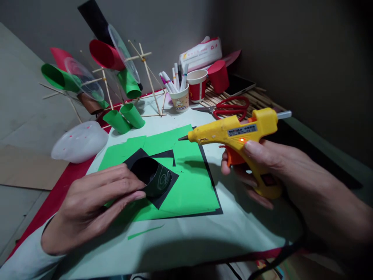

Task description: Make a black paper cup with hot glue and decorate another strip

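Note:
My left hand [106, 198] pinches the near rim of a short black paper tube [160, 181], thumb outside and fingers at the edge. The tube stands on a black paper piece [169, 190], with a shiny line along its lower right edge. Under both lies a sheet of green paper [192, 194] with dark paper beneath it. On the right, my right hand [259, 163] grips a yellow hot glue gun [233, 130], its red light lit and a glue stick at the back. The nozzle points left, above the green paper and apart from the tube.
Behind stand stick frames [150, 77] with coloured paper tubes and clear discs. A paper cup of markers [180, 99], a red cup [197, 87], red-handled scissors [233, 107] and wooden sticks [258, 97] lie at the back. A green strip [145, 232] lies in front; the gun's cord [297, 217] hangs at right.

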{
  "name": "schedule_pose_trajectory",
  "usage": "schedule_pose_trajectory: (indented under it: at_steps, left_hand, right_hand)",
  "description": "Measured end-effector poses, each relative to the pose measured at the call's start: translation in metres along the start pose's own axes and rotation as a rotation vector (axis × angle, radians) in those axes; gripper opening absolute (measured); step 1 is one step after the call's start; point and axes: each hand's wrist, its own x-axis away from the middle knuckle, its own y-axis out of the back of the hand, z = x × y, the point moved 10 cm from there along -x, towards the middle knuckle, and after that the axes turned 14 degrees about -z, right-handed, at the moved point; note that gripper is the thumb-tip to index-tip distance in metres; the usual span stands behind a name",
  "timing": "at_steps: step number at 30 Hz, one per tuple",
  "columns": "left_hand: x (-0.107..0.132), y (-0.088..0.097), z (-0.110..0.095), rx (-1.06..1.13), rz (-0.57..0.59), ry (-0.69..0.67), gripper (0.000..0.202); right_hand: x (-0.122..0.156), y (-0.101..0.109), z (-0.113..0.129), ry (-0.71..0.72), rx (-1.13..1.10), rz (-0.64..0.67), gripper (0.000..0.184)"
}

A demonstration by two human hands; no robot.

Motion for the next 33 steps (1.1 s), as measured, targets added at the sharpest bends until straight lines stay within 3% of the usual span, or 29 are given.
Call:
schedule_pose_trajectory:
  at_steps: [5,11,18,23,33]
  left_hand:
    - [-0.001,0.004,-0.002,-0.005,0.005,-0.017,0.019]
    - [-0.009,0.008,-0.008,-0.035,0.031,-0.076,0.019]
    - [0.003,0.014,0.01,0.002,0.081,0.02,0.035]
    - [0.009,0.017,0.013,0.08,0.138,-0.004,0.038]
    - [-0.001,-0.006,0.016,0.092,0.253,-0.087,0.026]
  right_hand:
    - [0.002,-0.007,0.007,0.048,-0.031,0.059,0.047]
    - [0.0,-0.003,0.008,0.058,0.0,0.028,0.045]
    - [0.003,-0.005,0.007,0.048,-0.056,0.053,0.046]
    - [0.003,-0.003,0.008,0.04,-0.04,0.035,0.046]
    - [0.006,-0.002,0.003,0.078,0.174,0.054,0.052]
